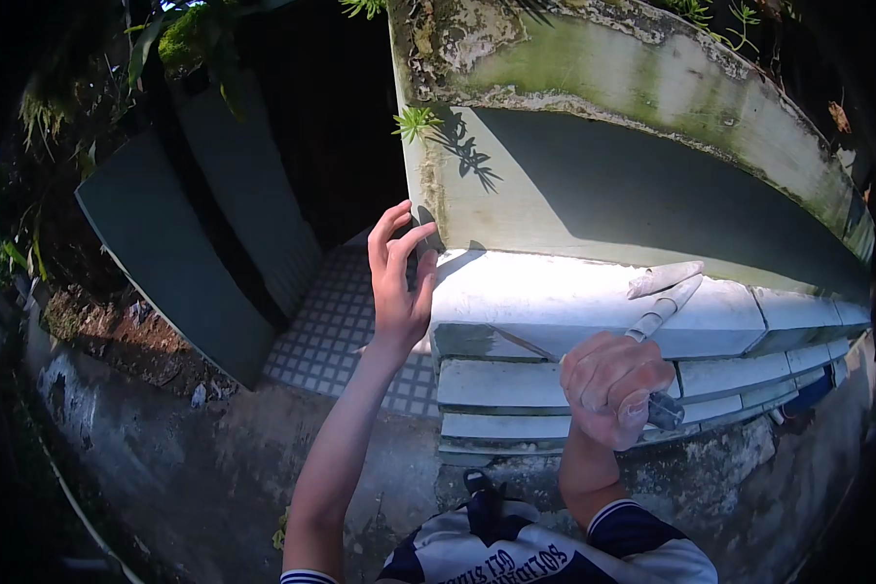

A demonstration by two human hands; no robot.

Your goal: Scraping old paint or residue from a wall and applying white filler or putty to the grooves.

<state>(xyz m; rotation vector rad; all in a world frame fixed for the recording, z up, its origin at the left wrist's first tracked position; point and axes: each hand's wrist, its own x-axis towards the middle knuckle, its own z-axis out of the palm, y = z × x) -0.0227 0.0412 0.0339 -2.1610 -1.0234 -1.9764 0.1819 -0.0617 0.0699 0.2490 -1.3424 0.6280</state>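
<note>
My left hand (401,287) is raised at the left end of the mossy pale wall (516,195), fingers apart and slightly bent; I cannot tell whether the fingertips touch its corner. My right hand (613,384) is closed in a fist around a white-stained tool (660,313) with a banded shaft and a dark grey end below the fist. Beside the shaft's top, a short pale piece (664,278) lies over the white ledge (535,282); whether it is part of the tool is unclear.
A dark doorway (316,146) is at the left, with a checked tiled floor (307,346) and leaning grey-green panels (170,273). Stepped white edging (506,384) runs below the ledge. Stained concrete ground (127,448) surrounds me, and plants (417,124) grow from the wall.
</note>
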